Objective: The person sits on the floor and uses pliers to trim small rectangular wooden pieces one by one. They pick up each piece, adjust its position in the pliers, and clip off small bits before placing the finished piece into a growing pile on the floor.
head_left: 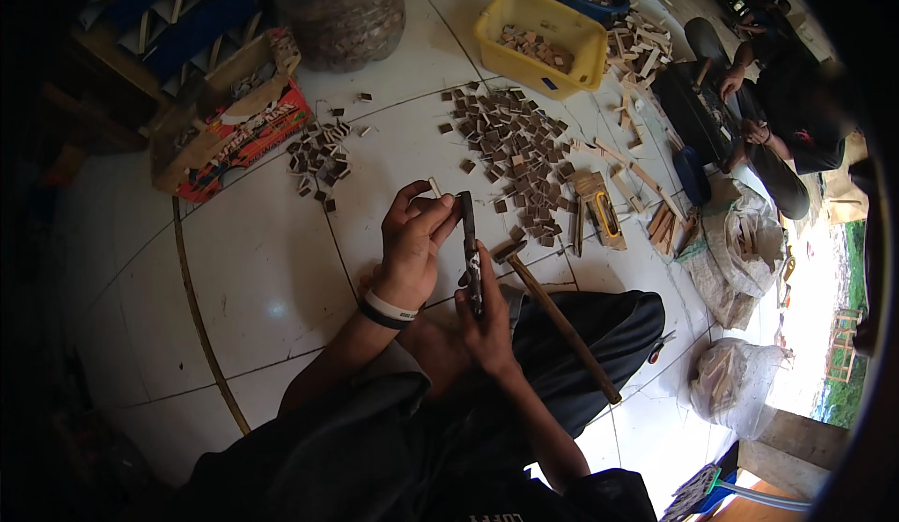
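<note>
My left hand [410, 255], with a white and a black band on its wrist, pinches a small pale-edged piece [434, 187] between thumb and fingers. Wrapped around a dark, narrow bar-like tool [472, 258] with whitish marks is my right hand [489, 321]. The tool points away from me, its far end close beside my left fingertips; I cannot tell whether they touch. A hammer [562, 323] with a wooden handle lies to the right of my right hand, its handle over my dark-clothed leg. Beyond my hands, many small dark square pieces [524, 152] lie scattered on the tiles.
A smaller heap of squares [321, 157] lies left, by an orange-red carton [245, 138]. Farther off stand a large clear plastic container [339, 16] and a yellow tub [492, 43]. Wood offcuts [641, 44], sacks [735, 250] and a seated person [796, 101] are at right.
</note>
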`<state>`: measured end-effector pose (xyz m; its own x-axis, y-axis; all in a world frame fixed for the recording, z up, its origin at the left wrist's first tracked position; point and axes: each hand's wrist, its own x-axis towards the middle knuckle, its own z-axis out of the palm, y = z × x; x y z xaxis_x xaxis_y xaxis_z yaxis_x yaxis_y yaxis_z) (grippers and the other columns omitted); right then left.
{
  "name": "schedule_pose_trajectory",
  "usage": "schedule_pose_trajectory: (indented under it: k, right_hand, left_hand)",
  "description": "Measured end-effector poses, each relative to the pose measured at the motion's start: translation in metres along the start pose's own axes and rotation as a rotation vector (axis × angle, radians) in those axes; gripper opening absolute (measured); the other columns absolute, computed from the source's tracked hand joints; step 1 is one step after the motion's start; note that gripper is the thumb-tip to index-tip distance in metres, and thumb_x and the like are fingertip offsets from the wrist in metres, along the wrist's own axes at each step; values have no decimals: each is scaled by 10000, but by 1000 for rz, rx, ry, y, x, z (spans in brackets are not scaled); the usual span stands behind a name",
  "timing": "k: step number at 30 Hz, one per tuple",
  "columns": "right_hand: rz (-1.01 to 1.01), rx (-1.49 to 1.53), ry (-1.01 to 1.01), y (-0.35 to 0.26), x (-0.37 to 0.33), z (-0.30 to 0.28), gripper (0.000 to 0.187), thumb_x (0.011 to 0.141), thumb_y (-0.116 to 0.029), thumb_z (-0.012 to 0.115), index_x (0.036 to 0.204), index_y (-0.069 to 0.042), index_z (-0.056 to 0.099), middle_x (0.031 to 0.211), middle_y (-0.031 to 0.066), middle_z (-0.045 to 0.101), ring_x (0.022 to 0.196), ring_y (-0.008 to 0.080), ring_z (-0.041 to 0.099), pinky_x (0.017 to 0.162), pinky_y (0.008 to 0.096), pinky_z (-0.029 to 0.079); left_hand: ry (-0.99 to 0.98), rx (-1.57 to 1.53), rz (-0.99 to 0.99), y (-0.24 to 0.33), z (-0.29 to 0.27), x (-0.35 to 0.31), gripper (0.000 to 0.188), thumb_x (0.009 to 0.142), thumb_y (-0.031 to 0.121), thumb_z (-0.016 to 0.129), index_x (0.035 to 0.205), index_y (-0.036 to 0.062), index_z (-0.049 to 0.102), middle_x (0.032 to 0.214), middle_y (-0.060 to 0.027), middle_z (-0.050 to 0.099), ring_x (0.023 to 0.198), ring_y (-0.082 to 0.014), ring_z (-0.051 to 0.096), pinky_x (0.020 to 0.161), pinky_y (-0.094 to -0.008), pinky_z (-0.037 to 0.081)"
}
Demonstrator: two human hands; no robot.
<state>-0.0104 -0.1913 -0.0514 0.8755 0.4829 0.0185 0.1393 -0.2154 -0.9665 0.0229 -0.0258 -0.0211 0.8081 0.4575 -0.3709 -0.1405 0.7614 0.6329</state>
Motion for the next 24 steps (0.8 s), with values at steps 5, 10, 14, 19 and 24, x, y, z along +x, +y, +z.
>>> schedule_pose_trajectory:
  k: [5,10,14,19,24]
  right_hand:
    - [-120,-39,43,3,2,4,747,980,19,616,1655,-59,306,1199,173,598,1020,274,606,924,370,496]
    - [-119,-38,23,2,3,3,741,990,11,609,1659,-57,297,1207,170,572,1011,272,581,925,367,487]
    - [-29,2,-75,0,1,-2,745,1015,16,573,1665,2,209,1682,217,331,1519,301,395,1157,372,402]
    - [-16,18,-68,-1,2,-3,749,1012,24,574,1666,0,210,1690,221,318,1560,316,336,1199,385,358]
    - [-22,28,-64,-2,2,-3,754,1012,17,579,1667,-1,207,1698,220,305,1580,326,299,1229,394,319]
  left_hand:
    - [-22,78,64,1,-1,0,401,952,-14,722,1297,31,521,1025,-56,679,1093,-235,699,1074,-416,558]
    - [-54,116,114,7,-2,1,421,963,-12,711,1323,23,496,1008,-59,691,1095,-263,711,1079,-451,557]
    - [-75,121,127,8,-3,0,422,963,-12,710,1321,23,489,998,-65,695,1101,-287,721,1070,-467,565]
    - [-96,107,125,8,-2,0,406,963,-12,710,1303,25,491,1003,-67,694,1113,-296,720,1074,-470,562]
    - [-101,104,137,7,-1,-1,398,963,-10,711,1296,33,495,1000,-58,688,1113,-298,719,1083,-469,555]
